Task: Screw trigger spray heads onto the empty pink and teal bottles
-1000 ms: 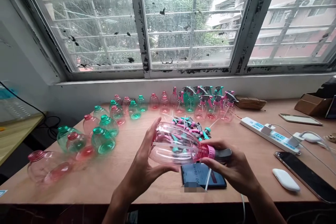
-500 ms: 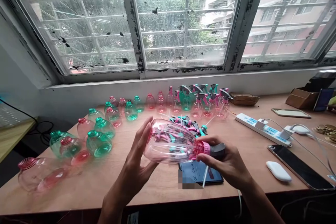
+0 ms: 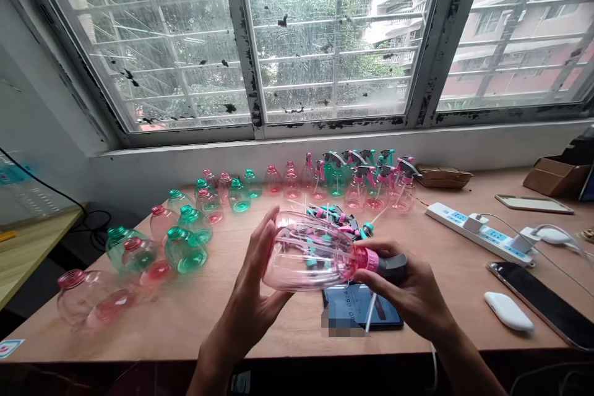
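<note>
A clear pink plastic bottle (image 3: 306, 253) lies on its side in the air above the wooden table (image 3: 208, 315). My left hand (image 3: 257, 288) cups its base with the fingers wrapped round it. My right hand (image 3: 408, 288) grips the pink collar and grey spray head (image 3: 387, 263) at the bottle's neck. A white tube hangs down below that hand. Behind the bottle lies a pile of loose pink and teal spray heads (image 3: 336, 219).
Empty pink and teal bottles (image 3: 185, 247) lie across the left half of the table. Bottles with spray heads fitted (image 3: 366, 182) stand by the wall. A phone (image 3: 362, 306) lies under my hands. At the right are a power strip (image 3: 477, 232), another phone (image 3: 547, 303) and a white case (image 3: 508, 310).
My hands still hold the same bottle at the same place. The bottle has turned slightly in my grip, and the view has shifted a little.
</note>
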`<state>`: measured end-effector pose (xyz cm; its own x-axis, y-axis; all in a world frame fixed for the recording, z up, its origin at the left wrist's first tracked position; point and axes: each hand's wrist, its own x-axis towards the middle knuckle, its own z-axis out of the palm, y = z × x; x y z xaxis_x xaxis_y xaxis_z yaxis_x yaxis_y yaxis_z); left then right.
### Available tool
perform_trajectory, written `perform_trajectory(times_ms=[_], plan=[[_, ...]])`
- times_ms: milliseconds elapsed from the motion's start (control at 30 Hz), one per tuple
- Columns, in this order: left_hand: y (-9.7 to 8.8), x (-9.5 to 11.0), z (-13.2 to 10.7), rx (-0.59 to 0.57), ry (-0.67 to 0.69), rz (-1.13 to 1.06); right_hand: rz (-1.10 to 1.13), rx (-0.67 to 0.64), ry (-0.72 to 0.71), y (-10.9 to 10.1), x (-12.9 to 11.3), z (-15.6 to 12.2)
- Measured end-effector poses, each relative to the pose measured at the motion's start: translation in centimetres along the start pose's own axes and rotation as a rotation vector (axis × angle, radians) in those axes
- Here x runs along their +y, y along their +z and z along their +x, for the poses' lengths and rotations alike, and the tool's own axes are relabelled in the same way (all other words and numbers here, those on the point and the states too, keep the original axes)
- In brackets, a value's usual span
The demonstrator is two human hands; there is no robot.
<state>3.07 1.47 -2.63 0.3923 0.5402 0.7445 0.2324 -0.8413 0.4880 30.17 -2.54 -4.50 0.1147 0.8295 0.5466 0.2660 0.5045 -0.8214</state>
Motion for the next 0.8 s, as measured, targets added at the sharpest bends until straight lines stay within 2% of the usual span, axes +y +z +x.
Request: perform_trajectory(times_ms=[133, 200, 333, 433, 567, 700, 800], plan=[[-0.1, 0.9, -0.1, 0.022, -0.115, -0.023, -0.014, -0.016, -0.076, 0.2, 0.3, -0.2], [-0.2, 1.3, 0.1, 0.039, -0.129, -0.021, -0.017, -0.034, -0.092, 0.1, 0.5, -0.3], [-0.8, 1.7, 0.3, 0.02, -0.004, 0.064, -0.032, -0.073, -0.114, -0.2, 0.7, 0.0], [-1.0, 1.8, 0.3, 0.068, 0.05, 0.15, -0.024, -0.088, -0.115, 0.1, 0.7, 0.3], [-0.6, 2.5, 0.1, 0.053, -0.001, 0.067, 0.038, -0.108, -0.078, 2.0, 0.8, 0.2], [-0.2, 3.6, -0.2, 0.22, 0.02, 0.05, 0.191, -0.166, -0.11, 4.7, 1.0, -1.0], [-0.5, 4.0, -0.2, 0.245, 0.092, 0.08, 0.303, -0.18, -0.117, 6.1, 1.3, -1.9]])
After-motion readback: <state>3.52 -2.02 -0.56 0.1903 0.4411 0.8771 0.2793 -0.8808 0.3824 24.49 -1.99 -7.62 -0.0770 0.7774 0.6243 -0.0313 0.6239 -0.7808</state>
